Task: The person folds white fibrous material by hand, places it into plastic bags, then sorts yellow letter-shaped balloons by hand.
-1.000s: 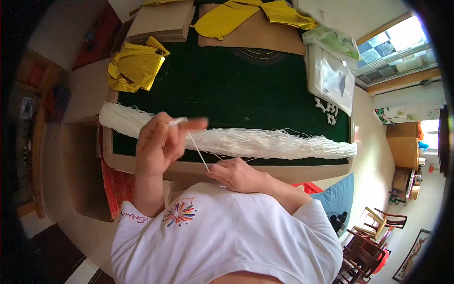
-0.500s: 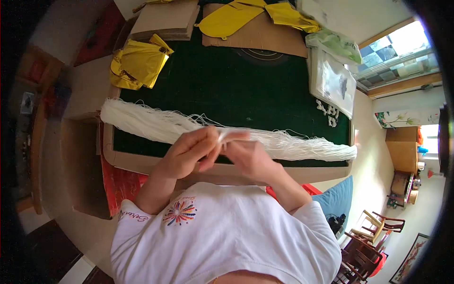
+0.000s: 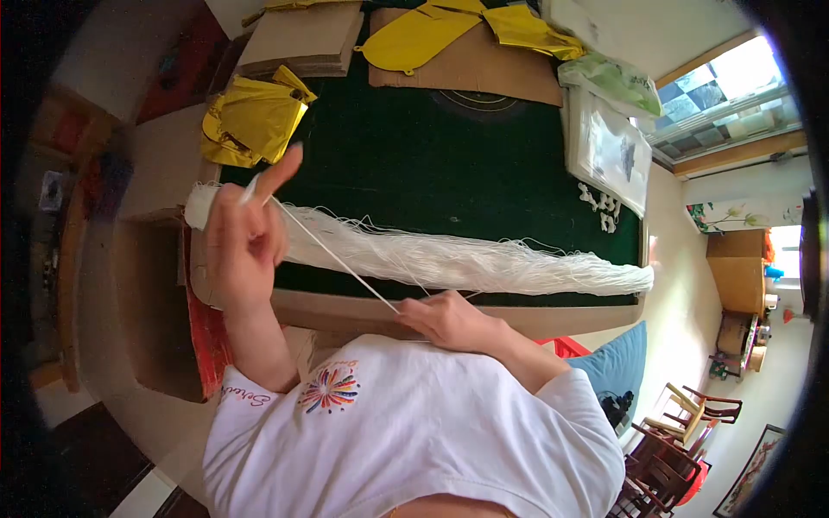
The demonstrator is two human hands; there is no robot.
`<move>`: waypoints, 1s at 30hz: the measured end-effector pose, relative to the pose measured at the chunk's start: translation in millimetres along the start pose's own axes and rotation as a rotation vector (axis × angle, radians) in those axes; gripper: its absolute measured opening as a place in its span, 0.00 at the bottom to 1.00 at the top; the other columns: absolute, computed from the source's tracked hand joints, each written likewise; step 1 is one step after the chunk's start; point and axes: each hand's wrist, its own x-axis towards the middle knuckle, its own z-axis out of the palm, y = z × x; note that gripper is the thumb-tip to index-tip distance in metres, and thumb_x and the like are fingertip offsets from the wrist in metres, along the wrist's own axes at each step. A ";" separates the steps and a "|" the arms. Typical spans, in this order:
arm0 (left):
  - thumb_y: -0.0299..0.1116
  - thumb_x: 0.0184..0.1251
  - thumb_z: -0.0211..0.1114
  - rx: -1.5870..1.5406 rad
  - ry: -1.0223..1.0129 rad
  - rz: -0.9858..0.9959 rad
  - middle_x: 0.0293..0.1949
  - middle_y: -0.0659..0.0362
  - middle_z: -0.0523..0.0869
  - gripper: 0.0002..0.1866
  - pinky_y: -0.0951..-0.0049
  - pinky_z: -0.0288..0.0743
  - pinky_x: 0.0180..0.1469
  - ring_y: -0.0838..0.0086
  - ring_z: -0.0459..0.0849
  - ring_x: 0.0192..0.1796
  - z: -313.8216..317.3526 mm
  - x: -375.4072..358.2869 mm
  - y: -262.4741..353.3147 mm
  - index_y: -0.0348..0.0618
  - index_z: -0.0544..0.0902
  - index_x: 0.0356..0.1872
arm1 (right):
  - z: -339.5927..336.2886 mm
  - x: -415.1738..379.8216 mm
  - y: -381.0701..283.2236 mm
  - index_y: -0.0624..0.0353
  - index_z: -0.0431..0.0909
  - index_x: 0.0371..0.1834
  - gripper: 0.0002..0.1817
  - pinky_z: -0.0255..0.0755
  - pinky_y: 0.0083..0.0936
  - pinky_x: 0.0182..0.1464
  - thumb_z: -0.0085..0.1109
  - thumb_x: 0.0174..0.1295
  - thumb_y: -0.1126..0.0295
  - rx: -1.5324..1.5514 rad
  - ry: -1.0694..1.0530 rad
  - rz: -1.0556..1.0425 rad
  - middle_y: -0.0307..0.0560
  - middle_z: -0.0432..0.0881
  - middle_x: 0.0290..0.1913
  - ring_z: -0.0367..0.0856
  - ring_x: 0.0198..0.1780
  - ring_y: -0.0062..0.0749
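A thin white string [image 3: 332, 256] runs taut on a slant between my two hands. My left hand [image 3: 246, 246] is raised over the left end of a long bundle of white strings [image 3: 449, 263]. The string passes at its thumb and fingers, one finger sticks out, and a small white bit shows there. Lower and nearer my chest, my right hand [image 3: 453, 319] pinches the other end of the string with curled fingers. The bundle lies across the front of the dark green table top [image 3: 389, 164].
Folded gold foil pieces [image 3: 259, 116] lie at the left, near stacked cardboard [image 3: 302, 39]. More yellow foil [image 3: 423, 39] rests on a cardboard sheet at the back. Clear plastic bags [image 3: 609, 147] and small white string knots [image 3: 600, 205] are at the right. An open carton [image 3: 155, 302] stands left.
My hands were close together over the middle of the bundle. The left has moved up and left, the right slightly down and toward my chest, and the string now stretches between them.
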 end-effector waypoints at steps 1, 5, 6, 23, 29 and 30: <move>0.36 0.74 0.47 0.386 0.030 0.030 0.47 0.43 0.83 0.12 0.86 0.65 0.22 0.83 0.71 0.18 -9.1 -1.5 -10.6 0.42 0.77 0.40 | -6.6 -1.5 -6.7 0.60 0.72 0.37 0.05 0.73 0.34 0.29 0.54 0.59 0.75 0.004 -0.066 0.005 0.53 0.78 0.29 0.78 0.27 0.49; 0.29 0.70 0.53 0.991 -0.155 -0.096 0.38 0.54 0.86 0.09 0.75 0.75 0.38 0.73 0.84 0.37 10.1 -7.4 -29.2 0.36 0.80 0.42 | -51.9 -14.2 1.5 0.59 0.75 0.38 0.05 0.73 0.25 0.28 0.49 0.62 0.77 0.105 0.352 -0.297 0.51 0.81 0.31 0.80 0.27 0.35; 0.29 0.69 0.54 0.872 -0.295 -0.276 0.36 0.55 0.86 0.09 0.73 0.75 0.39 0.72 0.84 0.38 10.8 -10.0 -28.0 0.38 0.81 0.42 | -69.3 -15.2 -1.6 0.59 0.76 0.38 0.06 0.70 0.21 0.27 0.47 0.62 0.78 -0.027 0.507 -0.232 0.50 0.81 0.30 0.78 0.27 0.29; 0.34 0.74 0.49 0.134 -0.641 -0.742 0.23 0.64 0.77 0.13 0.81 0.60 0.23 0.85 0.68 0.20 49.7 -38.2 -50.4 0.38 0.75 0.32 | -69.2 17.4 -21.0 0.61 0.78 0.36 0.06 0.73 0.28 0.31 0.56 0.54 0.78 -0.010 0.393 0.129 0.50 0.81 0.32 0.80 0.28 0.36; 0.35 0.75 0.48 0.611 -0.318 -0.159 0.25 0.62 0.78 0.14 0.84 0.58 0.23 0.84 0.65 0.19 52.2 -33.8 -64.8 0.39 0.75 0.31 | -31.4 9.2 -14.8 0.60 0.75 0.40 0.12 0.72 0.28 0.29 0.51 0.55 0.84 -0.142 0.034 0.050 0.50 0.80 0.32 0.78 0.26 0.40; 0.35 0.75 0.48 0.611 -0.316 -0.162 0.25 0.62 0.78 0.14 0.84 0.58 0.23 0.84 0.65 0.19 51.7 -34.8 -61.0 0.39 0.75 0.31 | -34.3 8.0 -17.4 0.60 0.75 0.40 0.12 0.72 0.28 0.29 0.51 0.54 0.85 -0.007 0.172 0.014 0.50 0.80 0.32 0.78 0.26 0.40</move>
